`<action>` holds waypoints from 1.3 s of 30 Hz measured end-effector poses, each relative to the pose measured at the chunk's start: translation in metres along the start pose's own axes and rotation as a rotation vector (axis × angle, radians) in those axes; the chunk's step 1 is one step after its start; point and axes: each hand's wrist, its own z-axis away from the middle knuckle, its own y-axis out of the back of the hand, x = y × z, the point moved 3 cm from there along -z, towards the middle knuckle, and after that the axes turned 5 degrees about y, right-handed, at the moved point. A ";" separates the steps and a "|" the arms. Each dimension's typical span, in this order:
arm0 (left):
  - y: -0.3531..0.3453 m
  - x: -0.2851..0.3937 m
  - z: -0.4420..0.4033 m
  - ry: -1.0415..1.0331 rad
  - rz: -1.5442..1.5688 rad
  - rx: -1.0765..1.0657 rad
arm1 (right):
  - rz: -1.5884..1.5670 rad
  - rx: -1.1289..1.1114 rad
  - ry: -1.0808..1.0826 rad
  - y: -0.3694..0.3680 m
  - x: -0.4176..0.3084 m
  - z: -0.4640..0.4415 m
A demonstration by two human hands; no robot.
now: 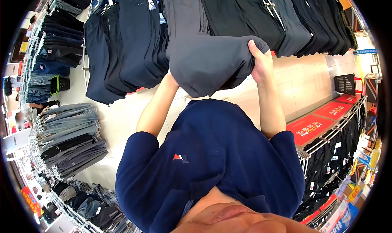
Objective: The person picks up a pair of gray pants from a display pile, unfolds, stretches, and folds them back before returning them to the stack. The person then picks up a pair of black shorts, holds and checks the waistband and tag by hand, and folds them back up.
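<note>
Dark grey trousers [212, 59] are stretched between my two hands in front of my chest, their cloth folded over and sagging at the bottom. My right hand [262, 63] grips the right end, thumb on top of the fabric and the other fingers mostly behind it. At the left end, my left hand [173, 79] goes under the cloth; only its wrist side shows and its fingers are hidden. The upper part of the cloth meets lighter grey trousers [185, 12] hanging on the rack; I cannot tell whether they are one garment.
Black and navy trousers [141, 41] hang close together along the rack ahead. Jeans [71, 120] hang on racks to the left. To the right stands a low rack with red signs [310, 129] on top. A black shopping basket [345, 84] is beyond it. Pale floor tiles [294, 80] lie between.
</note>
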 end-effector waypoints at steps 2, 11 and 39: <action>0.006 -0.009 0.010 -0.080 0.587 -0.141 | -0.001 0.025 0.005 0.005 0.002 -0.001; -0.016 -0.003 0.026 -0.173 -0.027 0.290 | 0.190 0.026 0.117 -0.004 -0.007 0.006; -0.040 0.083 0.030 -0.563 -0.132 0.575 | -0.126 -0.007 0.042 -0.020 0.004 0.005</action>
